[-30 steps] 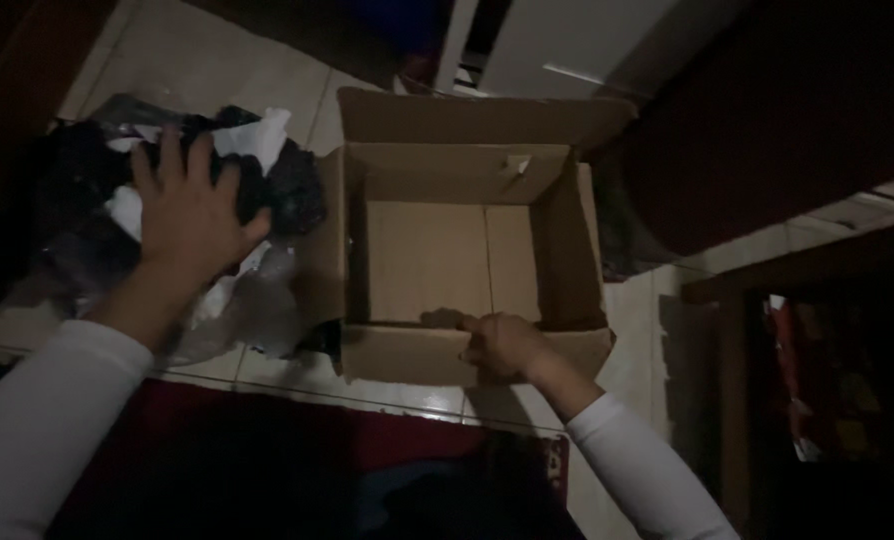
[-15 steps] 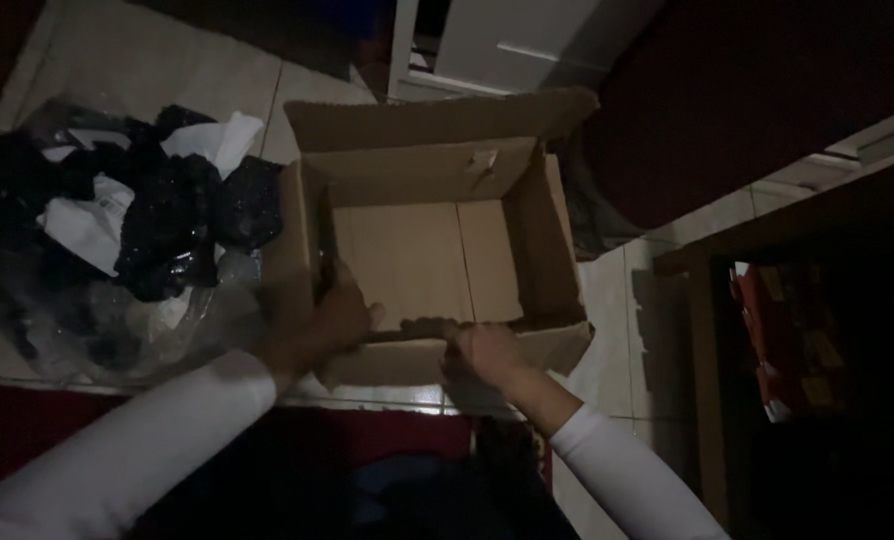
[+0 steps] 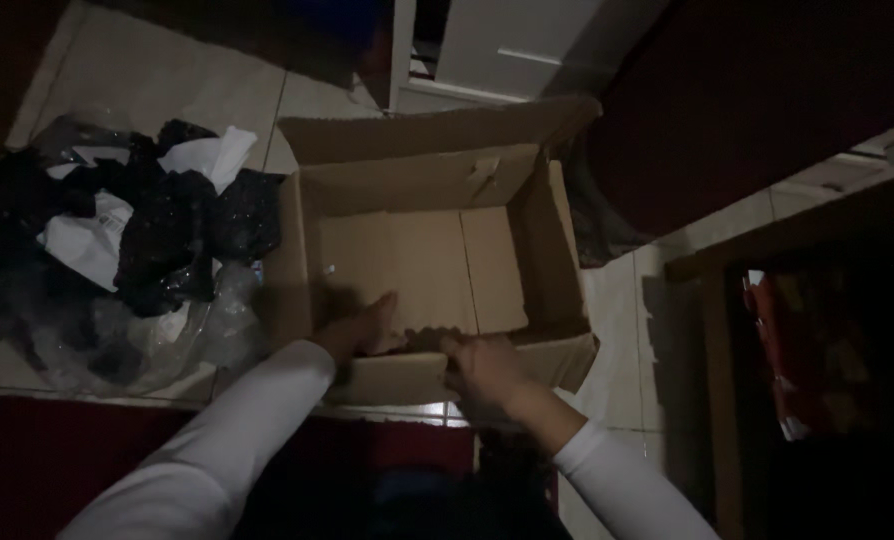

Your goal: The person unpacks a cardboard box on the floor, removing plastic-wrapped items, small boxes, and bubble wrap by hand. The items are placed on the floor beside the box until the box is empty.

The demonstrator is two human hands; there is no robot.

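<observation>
An open brown cardboard box stands on the pale tiled floor. The left hand lies flat and spread inside it on the bottom, and the right hand grips its near flap. Just left of the box lies a heap of black and white wrappings and clear plastic.

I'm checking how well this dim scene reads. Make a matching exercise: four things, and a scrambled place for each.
Things:
1. left hand
2. right hand
3. cardboard box
4. pile of black and white wrappings

Places:
A. on the tiled floor, flaps open
B. on the box's near flap
C. heaped on the floor left of the box
D. reaching inside the box, low on its bottom

Pairs: 1-D, 2-B, 3-A, 4-C
</observation>
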